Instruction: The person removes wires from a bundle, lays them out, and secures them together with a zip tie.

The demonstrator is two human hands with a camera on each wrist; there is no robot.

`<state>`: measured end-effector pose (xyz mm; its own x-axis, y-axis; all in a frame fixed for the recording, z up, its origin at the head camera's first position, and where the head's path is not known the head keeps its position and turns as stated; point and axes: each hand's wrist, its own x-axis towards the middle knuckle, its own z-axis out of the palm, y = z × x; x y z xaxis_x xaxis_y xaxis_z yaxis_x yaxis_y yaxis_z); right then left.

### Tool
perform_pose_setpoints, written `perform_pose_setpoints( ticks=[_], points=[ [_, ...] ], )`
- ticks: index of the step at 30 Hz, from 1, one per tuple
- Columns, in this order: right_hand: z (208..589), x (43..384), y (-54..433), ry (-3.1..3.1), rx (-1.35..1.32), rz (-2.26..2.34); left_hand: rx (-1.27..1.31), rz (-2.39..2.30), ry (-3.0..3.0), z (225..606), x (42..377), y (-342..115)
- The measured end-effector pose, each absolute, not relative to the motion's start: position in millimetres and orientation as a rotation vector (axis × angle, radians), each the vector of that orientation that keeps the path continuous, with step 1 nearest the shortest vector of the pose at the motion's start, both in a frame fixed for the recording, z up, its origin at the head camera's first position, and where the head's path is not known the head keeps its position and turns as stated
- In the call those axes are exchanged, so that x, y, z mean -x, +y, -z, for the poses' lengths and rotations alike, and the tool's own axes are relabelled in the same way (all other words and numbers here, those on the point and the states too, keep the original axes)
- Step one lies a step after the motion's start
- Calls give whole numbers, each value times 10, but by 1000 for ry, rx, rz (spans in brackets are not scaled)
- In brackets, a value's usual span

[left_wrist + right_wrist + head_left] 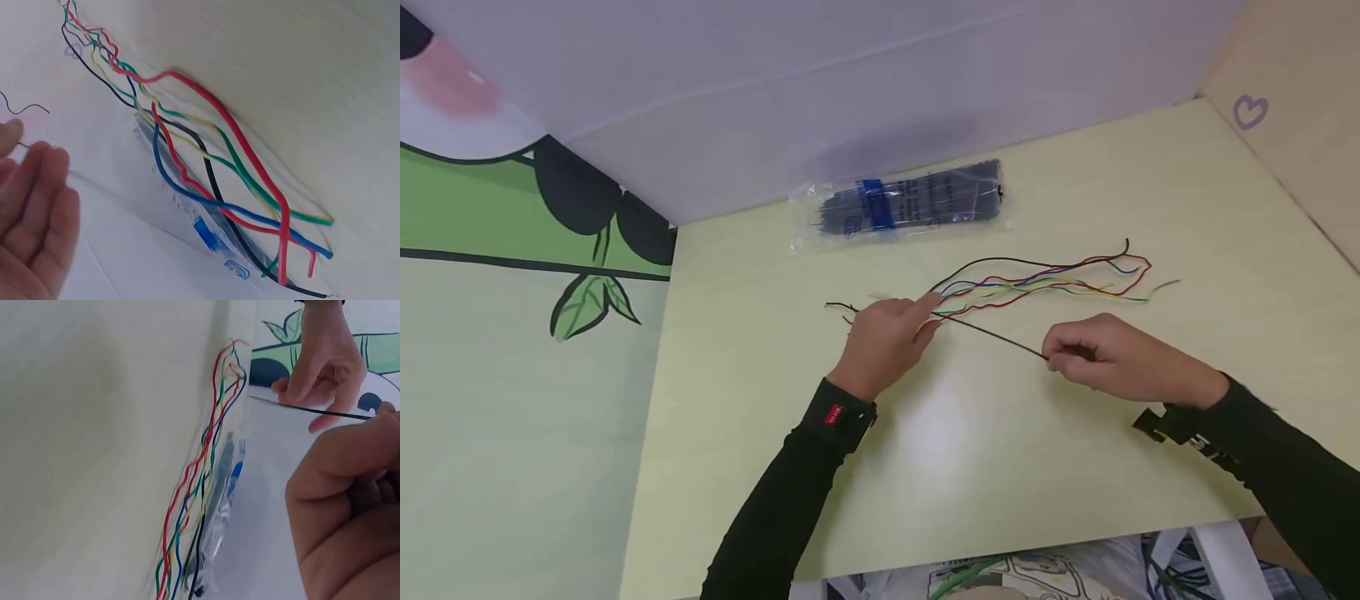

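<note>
My right hand (pixel 1108 358) pinches a thin black wire (pixel 992 333) between thumb and curled forefinger. The wire runs nearly straight up and left towards my left hand (pixel 883 337). There it passes across the loosely bent fingers (pixel 306 384) in the right wrist view, its tip showing just beyond them. In the left wrist view the left thumb and fingertips stand apart with a bit of wire between. Under and beside the left hand lies a loose bundle of coloured wires (pixel 234 131), red, green, blue, yellow and black, on the table.
Behind the bundle, a clear plastic bag of dark thin strips (pixel 936 200) with a blue band lies near the wall (pixel 820 92). The pale table (pixel 760 500) meets a side panel (pixel 1300 167) on the right and ends at a front edge near my body.
</note>
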<state>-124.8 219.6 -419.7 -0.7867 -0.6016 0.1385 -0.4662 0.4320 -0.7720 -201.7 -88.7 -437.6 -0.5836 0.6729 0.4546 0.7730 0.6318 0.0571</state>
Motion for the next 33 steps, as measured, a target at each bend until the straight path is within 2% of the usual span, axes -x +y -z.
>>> perform_pose_setpoints(
  ticks=[11,18,23,29,33],
  points=[
    [4355,1132,2003,2216,948,1444,1264,388,-2425,4511,1990,-816],
    [4495,1297,1751,2869,1323,1098,1278,526,-2462,4607,2004,-732],
    [4563,1394,1573,2991,1619,1026,1311,561,-2487,4634,1958,-688],
    [4556,1279,1664,2904,1657,1113,1352,481,-2610,4641,1979,-747],
    [4529,1147,1745,2852,1671,1042,1283,415,-2675,4589,2102,-836]
  ],
)
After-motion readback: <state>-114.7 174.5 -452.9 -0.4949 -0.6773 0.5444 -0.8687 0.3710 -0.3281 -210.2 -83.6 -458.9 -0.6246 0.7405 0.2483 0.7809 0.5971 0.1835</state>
